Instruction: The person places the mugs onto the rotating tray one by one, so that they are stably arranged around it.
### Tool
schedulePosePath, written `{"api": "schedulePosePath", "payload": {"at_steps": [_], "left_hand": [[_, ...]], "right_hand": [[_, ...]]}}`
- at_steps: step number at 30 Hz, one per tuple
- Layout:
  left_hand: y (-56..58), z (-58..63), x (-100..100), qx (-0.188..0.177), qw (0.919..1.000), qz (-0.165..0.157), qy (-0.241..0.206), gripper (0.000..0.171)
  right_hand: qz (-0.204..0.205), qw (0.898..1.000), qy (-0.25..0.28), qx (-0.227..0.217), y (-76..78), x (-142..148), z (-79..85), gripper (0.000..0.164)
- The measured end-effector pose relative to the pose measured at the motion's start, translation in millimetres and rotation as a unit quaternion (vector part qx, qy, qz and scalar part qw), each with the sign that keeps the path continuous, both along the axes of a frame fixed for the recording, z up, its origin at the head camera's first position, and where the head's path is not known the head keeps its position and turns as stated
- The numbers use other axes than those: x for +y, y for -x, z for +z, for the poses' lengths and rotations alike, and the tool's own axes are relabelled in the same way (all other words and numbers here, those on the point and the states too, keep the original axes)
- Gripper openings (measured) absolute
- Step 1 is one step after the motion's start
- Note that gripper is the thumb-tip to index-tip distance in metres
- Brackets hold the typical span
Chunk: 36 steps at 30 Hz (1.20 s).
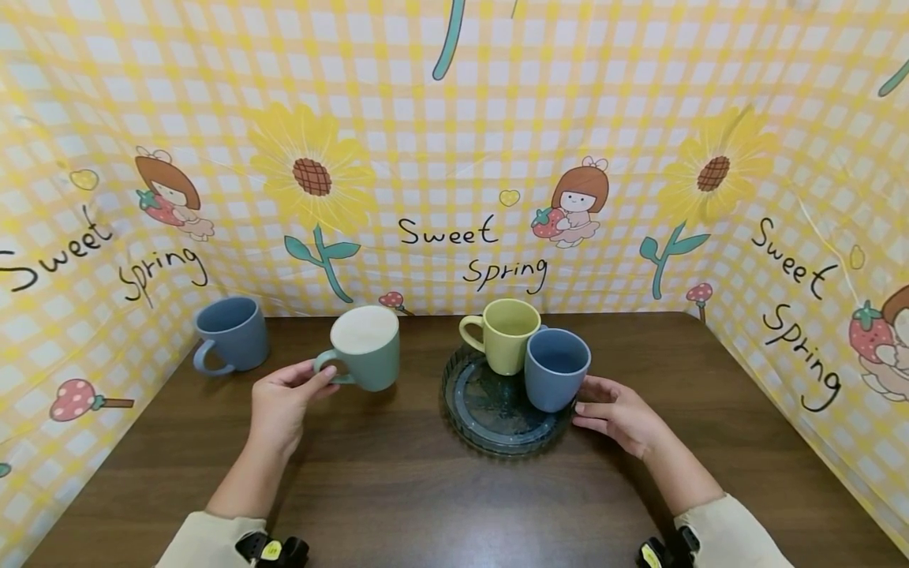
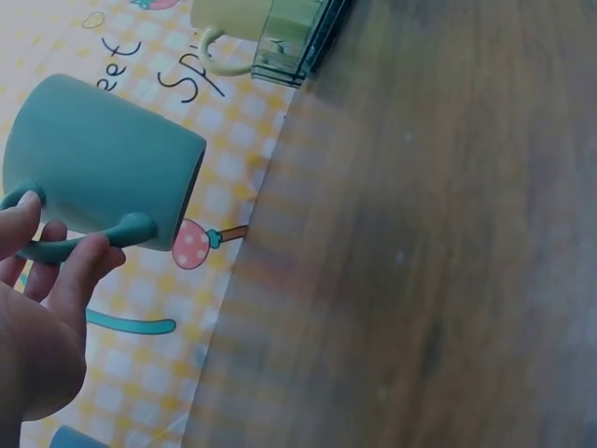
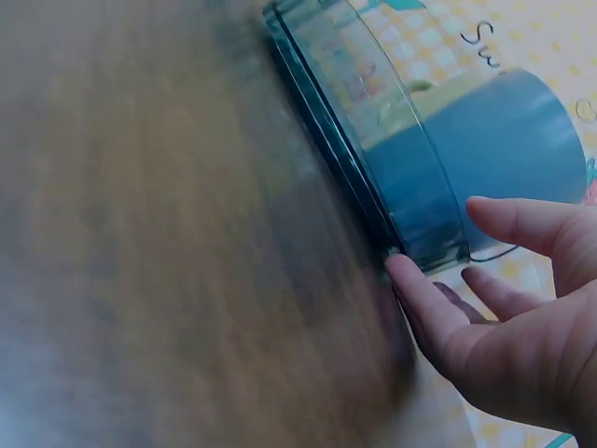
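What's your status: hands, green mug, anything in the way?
Left hand pinching green mug by handle, raised off table. Right hand at right edge of round tray. Blue mug and yellow-green mug there; front left bare.

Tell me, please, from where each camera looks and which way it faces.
Head: worn on the head, facing forward and down over the table towards the cloth; the left grip, right grip and both sleeves show.
Left wrist: worn on that wrist, facing the teal mug held by its handle; only the left grip shows.
Right wrist: worn on that wrist, facing the tray and blue mug; only the right grip shows.
Shared: head and left wrist both show the teal mug.
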<state>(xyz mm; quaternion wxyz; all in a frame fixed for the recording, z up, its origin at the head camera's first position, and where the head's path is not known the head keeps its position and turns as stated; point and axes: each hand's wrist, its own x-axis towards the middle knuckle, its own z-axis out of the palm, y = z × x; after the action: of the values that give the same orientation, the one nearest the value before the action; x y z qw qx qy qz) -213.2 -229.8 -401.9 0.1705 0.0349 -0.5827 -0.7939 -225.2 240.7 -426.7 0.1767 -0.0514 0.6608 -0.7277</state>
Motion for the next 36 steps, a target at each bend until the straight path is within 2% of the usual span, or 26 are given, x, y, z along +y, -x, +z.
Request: {"api": "schedulePosePath", "payload": {"at_steps": [8,17,31,36], "left_hand": [[1.5,1.1,4,0.002,0.9999,-0.012,-0.001,0.014],[-1.4,4.6,13,-0.001,0.9999,-0.016,-0.006,0.015],[-0.3,8.1,25,-0.004,0.9994,-0.033,-0.006,0.013],[-0.2,9.2,31,-0.007,0.9992,-0.038,-0.005,0.017]], "right_hand": [[0.019,1.0,0.025,-0.005,15.0,9,-3.1,0.07],[0.032,0.999,0.037,-0.019,22.2,11,-4.4,0.068],[0.019,0.998,0.059,-0.033,18.3,6,-2.5,0.068],[0.009,0.998,0.06,-0.031,14.6,4,-1.2,0.067]]}}
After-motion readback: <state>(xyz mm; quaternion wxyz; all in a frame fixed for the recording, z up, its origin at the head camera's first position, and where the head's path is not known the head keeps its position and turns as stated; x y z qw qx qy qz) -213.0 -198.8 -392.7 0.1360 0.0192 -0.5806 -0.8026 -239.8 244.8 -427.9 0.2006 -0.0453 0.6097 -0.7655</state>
